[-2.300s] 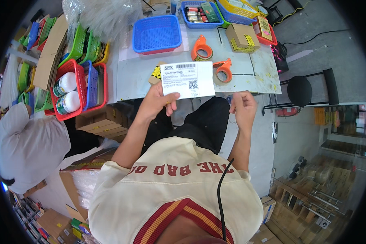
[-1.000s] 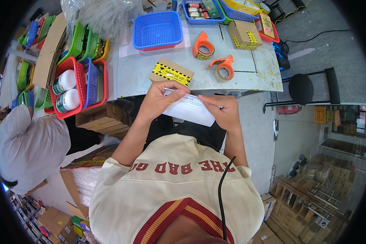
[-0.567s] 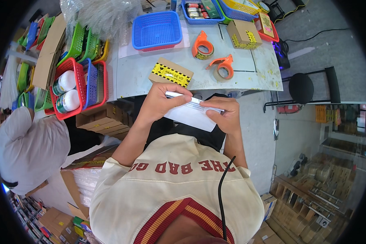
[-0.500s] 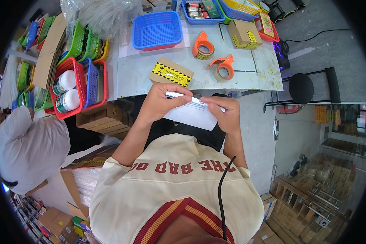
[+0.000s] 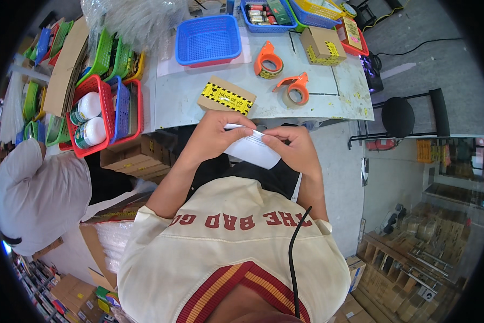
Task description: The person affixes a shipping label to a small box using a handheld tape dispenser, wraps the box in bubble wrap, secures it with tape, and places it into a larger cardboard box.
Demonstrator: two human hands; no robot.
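A white sheet of paper (image 5: 253, 151) is pinched between both hands just off the table's front edge, its top edge folded over. My left hand (image 5: 216, 134) grips its left side with thumb and fingers. My right hand (image 5: 294, 145) holds the right side, thumb laid on the paper and fingers behind. Some faint print shows near the fold. Right beyond my hands, a small brown cardboard box (image 5: 227, 97) with yellow-and-black tape lies on the table. Two orange tape dispensers, one nearer (image 5: 294, 90) and one farther (image 5: 269, 60), stand to its right.
A blue basket (image 5: 208, 40) sits farther back on the table (image 5: 172, 102). At the left, a red basket (image 5: 108, 107) holds white bottles (image 5: 90, 133). Another taped box (image 5: 322, 46) is at the back right. A person in a grey shirt (image 5: 45, 196) bends at the left.
My right hand has shifted its hold inward along the paper. The sheet's right end has come in, so it looks narrower and more bent.
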